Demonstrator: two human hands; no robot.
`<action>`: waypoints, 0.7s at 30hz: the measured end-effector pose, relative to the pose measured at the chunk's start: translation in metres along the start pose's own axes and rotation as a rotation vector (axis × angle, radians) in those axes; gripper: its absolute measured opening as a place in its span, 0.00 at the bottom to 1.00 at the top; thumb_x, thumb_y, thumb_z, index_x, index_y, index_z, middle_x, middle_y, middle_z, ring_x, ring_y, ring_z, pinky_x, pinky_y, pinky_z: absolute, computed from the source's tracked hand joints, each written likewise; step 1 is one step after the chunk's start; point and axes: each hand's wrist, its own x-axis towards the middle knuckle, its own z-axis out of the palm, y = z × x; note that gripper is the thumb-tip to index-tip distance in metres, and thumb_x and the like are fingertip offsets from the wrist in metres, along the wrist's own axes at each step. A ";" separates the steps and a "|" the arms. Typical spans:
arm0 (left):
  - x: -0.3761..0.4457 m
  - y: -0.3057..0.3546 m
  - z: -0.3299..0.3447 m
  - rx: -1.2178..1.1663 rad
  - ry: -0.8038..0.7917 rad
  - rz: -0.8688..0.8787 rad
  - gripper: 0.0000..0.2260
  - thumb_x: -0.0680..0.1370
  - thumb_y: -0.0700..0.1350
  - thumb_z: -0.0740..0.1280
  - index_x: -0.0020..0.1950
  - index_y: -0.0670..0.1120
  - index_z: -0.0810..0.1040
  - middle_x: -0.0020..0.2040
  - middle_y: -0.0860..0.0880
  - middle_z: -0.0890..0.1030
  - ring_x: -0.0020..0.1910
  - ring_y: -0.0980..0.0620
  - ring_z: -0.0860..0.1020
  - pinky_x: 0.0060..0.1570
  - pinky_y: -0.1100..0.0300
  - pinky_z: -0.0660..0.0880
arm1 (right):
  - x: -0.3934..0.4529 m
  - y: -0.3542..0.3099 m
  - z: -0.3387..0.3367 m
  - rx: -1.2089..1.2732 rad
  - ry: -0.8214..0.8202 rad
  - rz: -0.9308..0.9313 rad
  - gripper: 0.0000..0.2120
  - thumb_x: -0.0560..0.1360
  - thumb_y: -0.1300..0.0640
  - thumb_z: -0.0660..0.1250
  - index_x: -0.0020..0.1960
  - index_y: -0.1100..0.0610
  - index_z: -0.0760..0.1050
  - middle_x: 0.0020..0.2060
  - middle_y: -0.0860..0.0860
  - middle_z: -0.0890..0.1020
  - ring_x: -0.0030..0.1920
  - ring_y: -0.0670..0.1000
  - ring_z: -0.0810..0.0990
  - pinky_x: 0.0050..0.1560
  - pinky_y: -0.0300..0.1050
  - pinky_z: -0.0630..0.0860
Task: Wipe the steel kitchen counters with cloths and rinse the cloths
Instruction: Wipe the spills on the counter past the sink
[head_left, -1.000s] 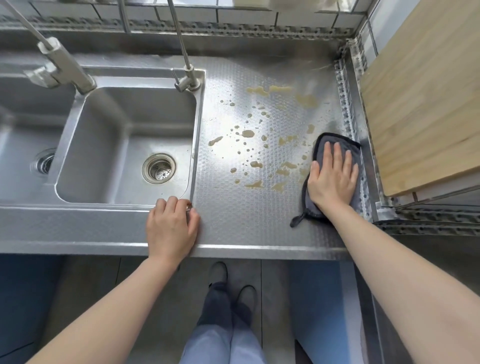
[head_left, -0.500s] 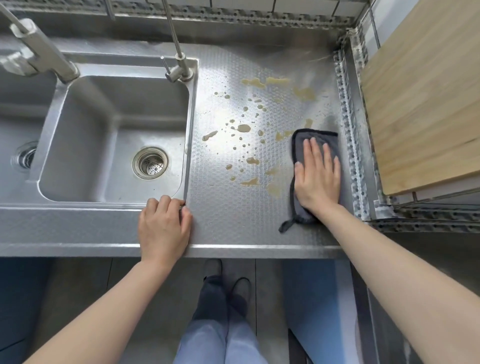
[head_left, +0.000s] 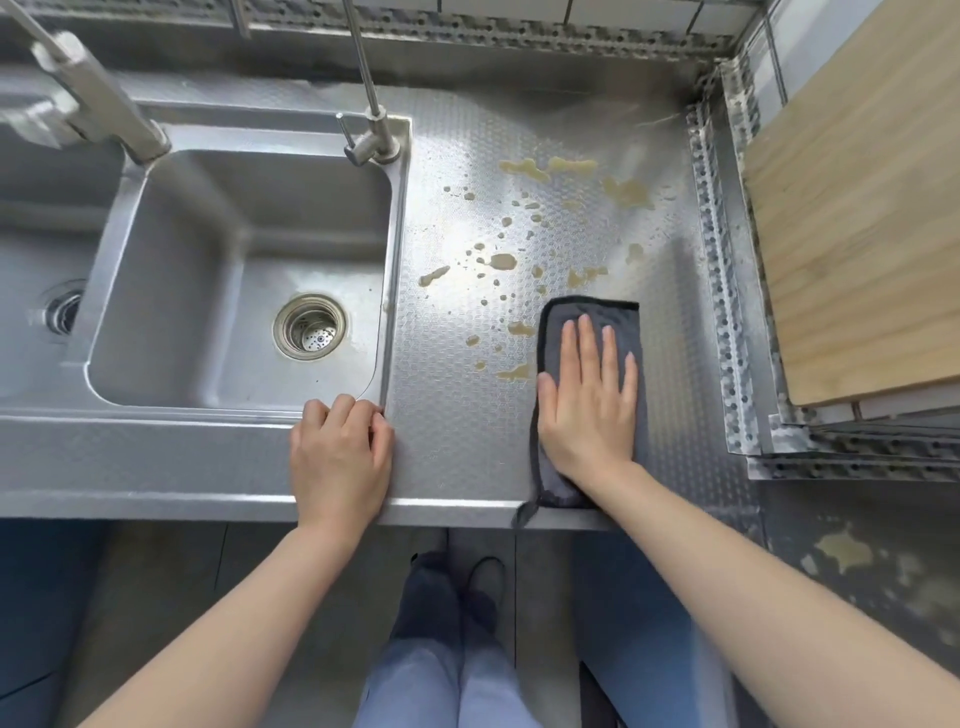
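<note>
Cloth (head_left: 623, 322) under flat right hand (head_left: 589, 405)

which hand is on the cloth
The right hand, pressed flat on the grey cloth; the left hand rests at the sink's front corner instead.

cloth (head_left: 592, 317) on counter (head_left: 467, 441), right of sink (head_left: 234, 270)

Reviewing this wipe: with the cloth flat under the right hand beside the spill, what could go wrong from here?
1. The grey cloth has a corner hanging over the counter's front edge; a pull toward the person could drag liquid onto the floor.
2. The right hand presses it flat, so a sideways stroke may smear the yellowish spill rather than lift it.
3. The splashes near the back lie far from the cloth and could be missed.
</note>
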 end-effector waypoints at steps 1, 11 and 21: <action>0.000 0.000 0.000 -0.002 0.000 -0.002 0.15 0.78 0.46 0.56 0.42 0.42 0.80 0.39 0.46 0.79 0.42 0.42 0.71 0.44 0.46 0.70 | 0.023 -0.001 -0.002 0.012 0.012 0.052 0.32 0.81 0.44 0.43 0.80 0.57 0.45 0.80 0.53 0.48 0.80 0.56 0.45 0.78 0.59 0.44; -0.003 -0.003 0.003 -0.012 0.055 0.022 0.08 0.75 0.41 0.62 0.42 0.41 0.80 0.39 0.46 0.79 0.40 0.42 0.70 0.42 0.48 0.70 | -0.015 -0.054 0.008 0.023 0.043 0.006 0.31 0.82 0.44 0.45 0.80 0.58 0.48 0.80 0.56 0.49 0.79 0.60 0.45 0.77 0.62 0.44; -0.001 -0.014 -0.005 -0.063 -0.026 0.102 0.07 0.74 0.43 0.64 0.45 0.43 0.81 0.40 0.49 0.79 0.41 0.44 0.71 0.43 0.50 0.70 | 0.089 -0.050 -0.003 0.040 0.020 0.043 0.29 0.82 0.45 0.45 0.81 0.53 0.46 0.80 0.49 0.48 0.80 0.55 0.44 0.78 0.59 0.43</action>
